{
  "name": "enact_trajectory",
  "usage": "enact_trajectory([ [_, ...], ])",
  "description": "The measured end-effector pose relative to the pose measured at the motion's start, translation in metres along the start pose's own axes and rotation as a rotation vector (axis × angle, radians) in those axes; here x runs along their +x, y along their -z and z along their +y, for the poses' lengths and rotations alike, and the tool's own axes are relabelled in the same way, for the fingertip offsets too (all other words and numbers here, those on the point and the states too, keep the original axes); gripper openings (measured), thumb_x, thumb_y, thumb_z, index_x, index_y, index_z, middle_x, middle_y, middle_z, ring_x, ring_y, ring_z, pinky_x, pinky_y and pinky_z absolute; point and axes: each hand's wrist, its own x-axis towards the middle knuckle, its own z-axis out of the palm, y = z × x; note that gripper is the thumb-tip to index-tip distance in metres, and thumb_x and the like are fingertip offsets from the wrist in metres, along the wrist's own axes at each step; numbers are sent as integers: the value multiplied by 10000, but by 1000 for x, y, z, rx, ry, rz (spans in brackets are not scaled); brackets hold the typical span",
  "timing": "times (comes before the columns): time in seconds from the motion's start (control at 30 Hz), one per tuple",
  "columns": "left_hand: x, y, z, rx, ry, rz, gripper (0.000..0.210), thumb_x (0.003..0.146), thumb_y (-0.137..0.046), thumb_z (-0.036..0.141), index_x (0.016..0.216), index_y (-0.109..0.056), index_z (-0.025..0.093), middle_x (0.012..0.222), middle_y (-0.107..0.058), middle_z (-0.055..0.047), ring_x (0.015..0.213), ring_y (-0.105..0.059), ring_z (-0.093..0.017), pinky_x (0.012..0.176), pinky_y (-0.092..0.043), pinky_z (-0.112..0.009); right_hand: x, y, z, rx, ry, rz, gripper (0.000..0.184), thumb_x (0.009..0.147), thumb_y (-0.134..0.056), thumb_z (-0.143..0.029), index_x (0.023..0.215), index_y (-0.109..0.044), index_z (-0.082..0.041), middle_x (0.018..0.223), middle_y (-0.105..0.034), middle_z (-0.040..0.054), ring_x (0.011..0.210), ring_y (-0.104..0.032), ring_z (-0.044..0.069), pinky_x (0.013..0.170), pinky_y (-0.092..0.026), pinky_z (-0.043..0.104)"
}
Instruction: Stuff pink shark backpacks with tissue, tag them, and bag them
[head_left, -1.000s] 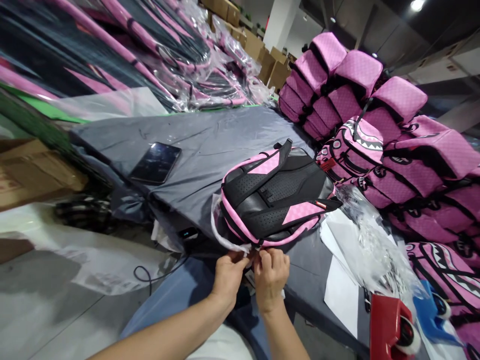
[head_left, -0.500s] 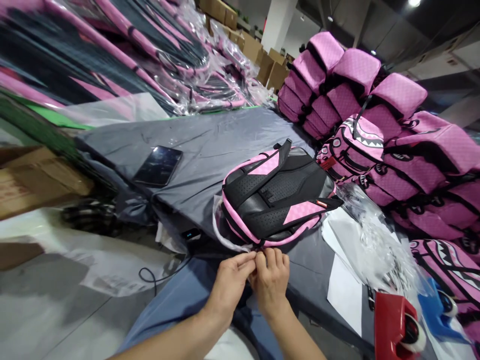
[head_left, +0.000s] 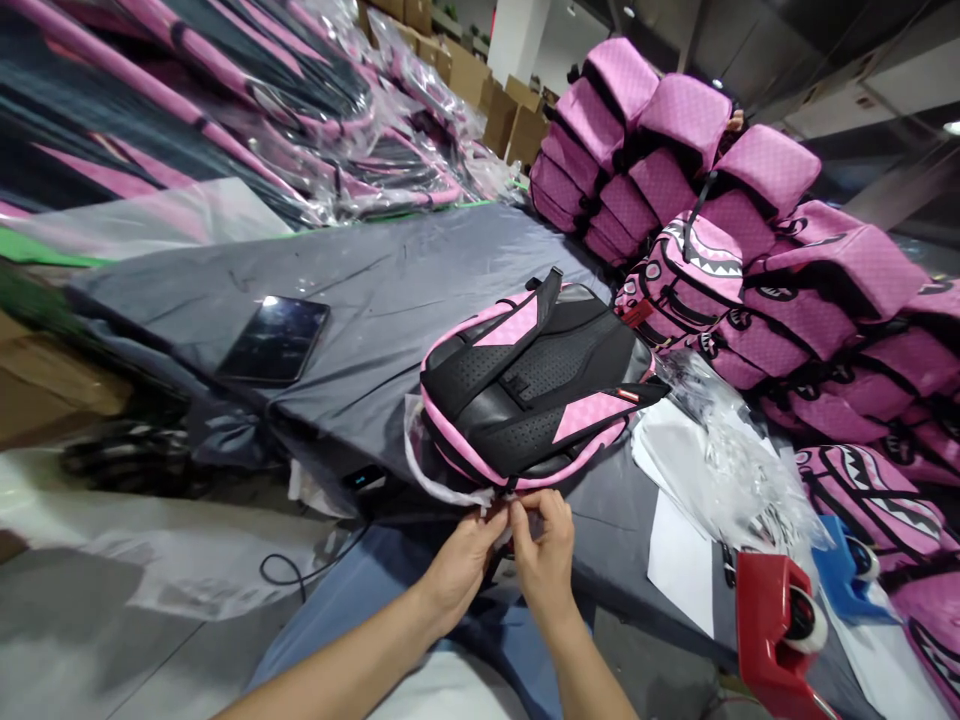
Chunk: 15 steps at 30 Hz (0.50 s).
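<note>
A pink and black backpack (head_left: 544, 380) lies on the grey-covered table, its padded back and shoulder straps facing up. At its near end my left hand (head_left: 463, 562) is closed, thumb and fingers pinched together. My right hand (head_left: 544, 545) is right beside it, also pinching, with its fingertips just under the bag's pink edge. What the fingertips hold is too small and too covered to make out; a speck of red shows between the hands. A whitish plastic strip or bag edge (head_left: 429, 482) curves round the backpack's near left corner, ending by my left fingers.
A dark tablet (head_left: 276, 340) lies at the left of the table. Pink backpacks (head_left: 686, 120) are piled at the right, plastic-wrapped ones (head_left: 247, 70) at the back left. Clear plastic bags (head_left: 720, 450), white sheets (head_left: 681, 560), a red tape dispenser (head_left: 765, 610) and a blue one (head_left: 844, 570) lie to the right.
The view has shifted a little, so the table and backpack appear farther left. My right fingers have loosened from a tight curl into a more extended pinch; both hands stay at the backpack's near end.
</note>
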Motion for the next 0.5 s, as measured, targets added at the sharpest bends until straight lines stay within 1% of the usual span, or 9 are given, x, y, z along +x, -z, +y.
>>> enact_trajectory([
  [0.1, 3, 1, -4, -31, -8, 4, 569, 603, -913, 479, 1057, -749, 180, 1168, -750, -106, 1162, -654, -295, 1094, -447, -428, 4, 2, 8, 179, -170, -61, 196, 929, -570, -338, 786, -606, -209, 756, -642, -3, 741, -556, 169, 728, -399, 290],
  [0.2, 6, 4, -7, -4, -41, 77, 583, 535, -940, 456, 1014, -759, 178, 1118, -765, -106, 1115, -675, -296, 1064, -471, -433, 9, 0, 12, 351, -298, -119, 184, 856, -613, -367, 776, -616, -201, 735, -632, -4, 706, -540, 160, 681, -423, 272],
  [0.27, 7, 3, -8, 27, -55, 126, 566, 508, -944, 465, 960, -764, 177, 1068, -777, -98, 1066, -694, -285, 1032, -495, -418, 10, -1, 12, 442, -352, -139, 185, 836, -617, -372, 781, -614, -195, 713, -615, -12, 678, -529, 149, 665, -431, 264],
  [0.33, 7, 2, -7, 62, -49, 153, 546, 495, -945, 469, 917, -763, 173, 1002, -787, -90, 978, -718, -267, 968, -534, -397, 7, 5, 14, 452, -372, -106, 202, 838, -623, -390, 793, -611, -193, 704, -602, -16, 661, -524, 140, 652, -435, 255],
  [0.4, 6, 2, -6, 94, -16, 176, 566, 465, -950, 486, 891, -757, 167, 920, -792, -84, 873, -733, -253, 862, -572, -369, -3, 23, 26, 375, -390, 5, 227, 832, -647, -418, 819, -616, -193, 733, -608, -7, 669, -535, 139, 630, -432, 245],
  [0.43, 5, 3, -7, 115, 8, 192, 587, 439, -953, 504, 874, -754, 166, 876, -791, -80, 824, -735, -249, 804, -584, -352, -10, 39, 36, 318, -410, 80, 243, 828, -658, -434, 832, -619, -194, 751, -612, -1, 676, -543, 141, 618, -428, 241],
  [0.47, 4, 5, -8, 141, 30, 213, 609, 408, -955, 528, 854, -752, 167, 840, -790, -75, 790, -734, -246, 755, -590, -337, -19, 60, 48, 256, -438, 160, 262, 823, -663, -452, 839, -621, -194, 760, -614, 4, 680, -549, 144, 609, -426, 240],
  [0.5, 4, 8, -10, 180, 46, 239, 635, 367, -954, 560, 826, -751, 171, 809, -788, -70, 767, -732, -245, 717, -593, -324, -29, 86, 61, 185, -470, 243, 284, 820, -661, -475, 835, -621, -194, 757, -611, 8, 679, -551, 147, 605, -425, 241],
])
